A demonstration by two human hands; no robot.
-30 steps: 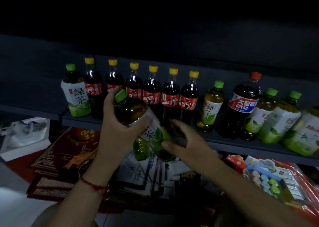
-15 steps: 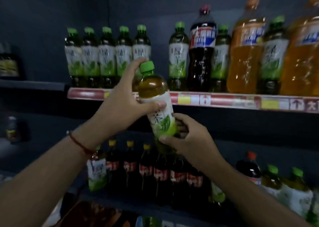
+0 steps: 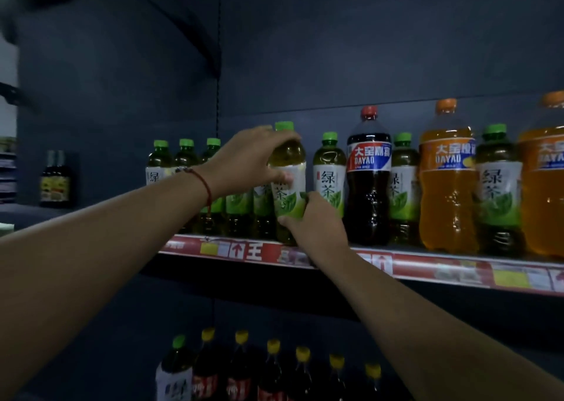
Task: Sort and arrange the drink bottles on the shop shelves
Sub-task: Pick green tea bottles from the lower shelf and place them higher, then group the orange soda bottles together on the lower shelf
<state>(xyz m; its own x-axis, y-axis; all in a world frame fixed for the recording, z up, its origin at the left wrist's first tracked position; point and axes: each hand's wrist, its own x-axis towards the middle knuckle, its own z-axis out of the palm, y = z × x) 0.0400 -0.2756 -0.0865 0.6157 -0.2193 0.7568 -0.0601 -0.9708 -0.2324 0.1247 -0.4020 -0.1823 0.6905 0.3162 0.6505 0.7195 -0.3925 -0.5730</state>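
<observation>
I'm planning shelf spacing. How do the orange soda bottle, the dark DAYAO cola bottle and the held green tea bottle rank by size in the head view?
1. Orange soda bottle
2. Cola bottle, close behind, so unsure
3. Green tea bottle, held by both hands, plainly smallest

- Our left arm reaches up and forward from the lower left, bare to the wrist, where a thin red cord is tied.
- Our left hand (image 3: 250, 159) sits high, fingers curled over the shoulder of a green tea bottle (image 3: 288, 168), thumb pressed on its label.
- Our right arm rises from the lower right corner, forearm bare.
- Our right hand (image 3: 311, 220) grips the same bottle low down, fingers wrapped round its lower label, back of the hand towards us.
</observation>
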